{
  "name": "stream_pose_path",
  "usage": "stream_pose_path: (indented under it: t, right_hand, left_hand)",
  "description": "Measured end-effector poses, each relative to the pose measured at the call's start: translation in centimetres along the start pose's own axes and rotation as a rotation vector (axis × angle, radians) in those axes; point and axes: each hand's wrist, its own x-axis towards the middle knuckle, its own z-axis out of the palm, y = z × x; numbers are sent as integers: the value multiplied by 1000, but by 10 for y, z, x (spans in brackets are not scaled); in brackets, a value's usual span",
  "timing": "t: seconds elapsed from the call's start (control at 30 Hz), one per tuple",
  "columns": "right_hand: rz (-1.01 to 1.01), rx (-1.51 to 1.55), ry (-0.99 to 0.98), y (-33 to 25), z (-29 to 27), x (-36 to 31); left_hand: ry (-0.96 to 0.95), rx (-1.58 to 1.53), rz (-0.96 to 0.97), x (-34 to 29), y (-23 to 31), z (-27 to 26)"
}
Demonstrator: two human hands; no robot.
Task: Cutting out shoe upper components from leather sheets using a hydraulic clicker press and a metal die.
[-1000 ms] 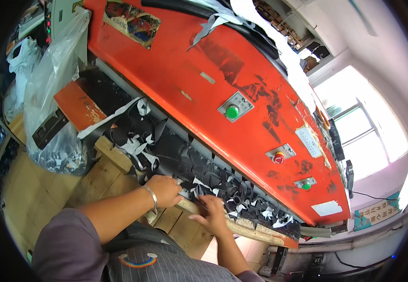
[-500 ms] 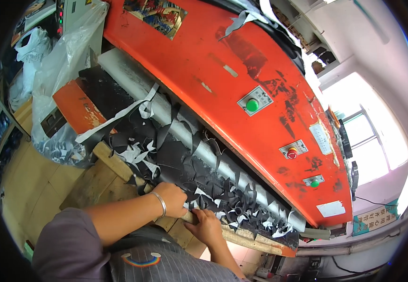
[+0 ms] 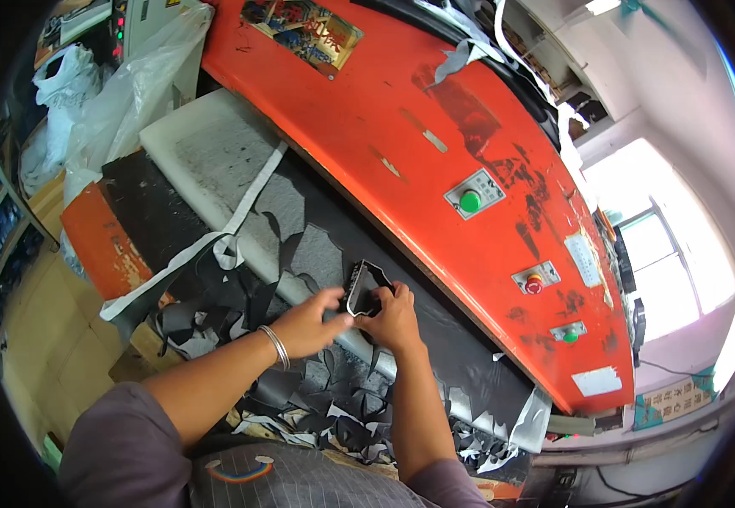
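My right hand (image 3: 393, 319) grips a cutting die (image 3: 367, 286), a dark metal outline with a bright edge, at its near right side. The die rests on or just above black sheet material (image 3: 418, 356) under the red press. Beside its left edge is my left hand (image 3: 306, 323), thumb and fingers apart and holding nothing; whether a fingertip touches the die I cannot tell. Left of the die, grey cut pieces (image 3: 317, 255) lie on the white cutting board (image 3: 183, 146). A long pale strip (image 3: 257, 183) crosses the board.
The red press beam (image 3: 367, 135) spans the far side, with green buttons (image 3: 469, 201) and a red knob (image 3: 533, 285). Black and white scraps (image 3: 342, 415) heap along the near edge. At the left are an orange block (image 3: 101, 233) and a clear plastic bag (image 3: 122, 118).
Both hands have moved up from the near edge to the die on the sheet. The white board sits farther out toward me, and the scraps have shifted nearer.
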Motion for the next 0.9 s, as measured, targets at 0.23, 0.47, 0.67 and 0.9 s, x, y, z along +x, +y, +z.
stream_pose_path:
  t: [0.23, 0.47, 0.67, 0.9]
  right_hand:
    - [60, 827, -40, -42, 37, -117]
    - [86, 800, -32, -7, 27, -171]
    - [117, 456, 77, 57, -6, -155]
    - [-27, 201, 77, 96, -13, -74]
  left_hand:
    - [-87, 22, 53, 11, -30, 9]
    - [-23, 477, -77, -10, -30, 7]
    - [-109, 871, -16, -23, -23, 1]
    - [63, 495, 346, -11, -10, 44]
